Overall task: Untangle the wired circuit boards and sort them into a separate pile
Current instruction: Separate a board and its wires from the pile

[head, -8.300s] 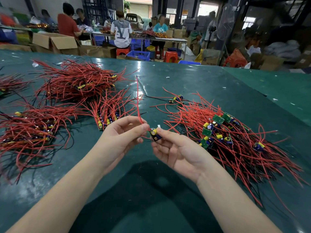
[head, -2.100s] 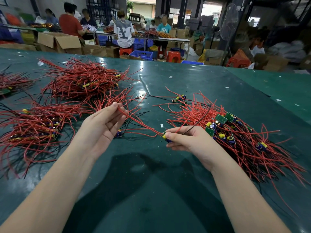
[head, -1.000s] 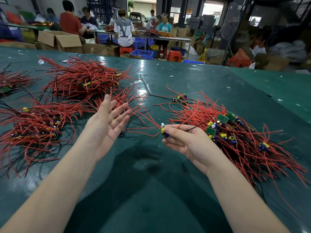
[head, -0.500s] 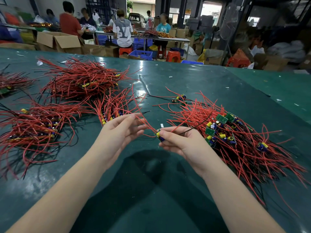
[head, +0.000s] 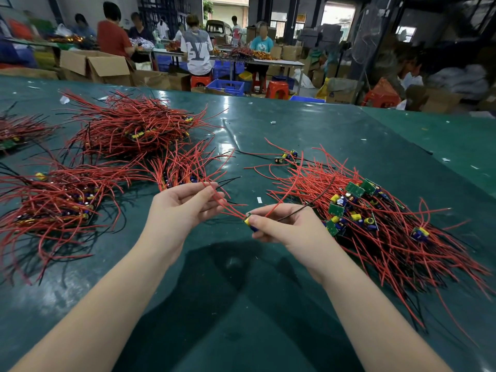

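A small circuit board [head: 249,221] sits at frame centre, pinched in the right hand [head: 284,226], its red wires [head: 228,208] running up-left into the left hand's [head: 182,208] pinching fingertips. Both forearms reach forward over the green bench [head: 241,304]. One tangled pile [head: 375,218] lies right; four piles lie left.

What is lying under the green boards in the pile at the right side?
Under the green boards lie tangled red wires and some black ones, on the green table. Whether more boards lie deeper is hidden.
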`<state>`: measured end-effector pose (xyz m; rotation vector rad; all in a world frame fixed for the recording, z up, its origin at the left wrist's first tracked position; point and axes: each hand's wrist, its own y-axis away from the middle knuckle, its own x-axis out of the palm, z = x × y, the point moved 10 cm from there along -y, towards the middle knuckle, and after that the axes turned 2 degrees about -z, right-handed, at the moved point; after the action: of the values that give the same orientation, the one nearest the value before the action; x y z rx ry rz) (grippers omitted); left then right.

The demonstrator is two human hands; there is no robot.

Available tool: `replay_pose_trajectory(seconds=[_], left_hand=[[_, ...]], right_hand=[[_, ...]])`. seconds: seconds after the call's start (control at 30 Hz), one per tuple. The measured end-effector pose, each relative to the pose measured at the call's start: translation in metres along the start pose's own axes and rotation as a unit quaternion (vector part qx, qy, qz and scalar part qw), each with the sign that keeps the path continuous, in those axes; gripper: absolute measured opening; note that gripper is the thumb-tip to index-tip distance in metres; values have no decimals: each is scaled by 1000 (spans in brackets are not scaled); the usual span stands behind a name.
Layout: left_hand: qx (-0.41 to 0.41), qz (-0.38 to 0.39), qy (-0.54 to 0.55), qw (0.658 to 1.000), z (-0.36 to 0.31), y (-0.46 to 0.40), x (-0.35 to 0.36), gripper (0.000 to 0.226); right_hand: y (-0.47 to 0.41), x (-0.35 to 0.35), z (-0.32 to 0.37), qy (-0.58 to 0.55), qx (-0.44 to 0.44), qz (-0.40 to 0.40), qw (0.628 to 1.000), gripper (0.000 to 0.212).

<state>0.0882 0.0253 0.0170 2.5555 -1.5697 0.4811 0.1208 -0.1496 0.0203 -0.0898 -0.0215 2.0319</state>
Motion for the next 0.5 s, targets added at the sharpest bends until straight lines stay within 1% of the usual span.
replay_pose_trajectory(seconds=[0.07,0.17,0.23,0.33,0.4,0.5], left_hand=[[-29,-6,-4,1000,5,0,1,16],[-70,-14,-24,997,10,2,2,31],[-62,0,-40,997,8,3,5,30],[-39,29,-54,997,5,5,11,18],[-24,21,-67,997,3,6,10,13],[2,12,-73,997,-2,4,7,17]], right_hand=[[-1,-5,0,1,-4,-22,1000,5],[-2,-13,4,21,-25,-60,998,4],[-2,-16,6,43,-40,-75,995,3],[-1,-12,7,87,-51,-73,992,2],[0,-10,7,112,-60,-68,990,3],[1,-10,10,143,-79,-74,984,7]])
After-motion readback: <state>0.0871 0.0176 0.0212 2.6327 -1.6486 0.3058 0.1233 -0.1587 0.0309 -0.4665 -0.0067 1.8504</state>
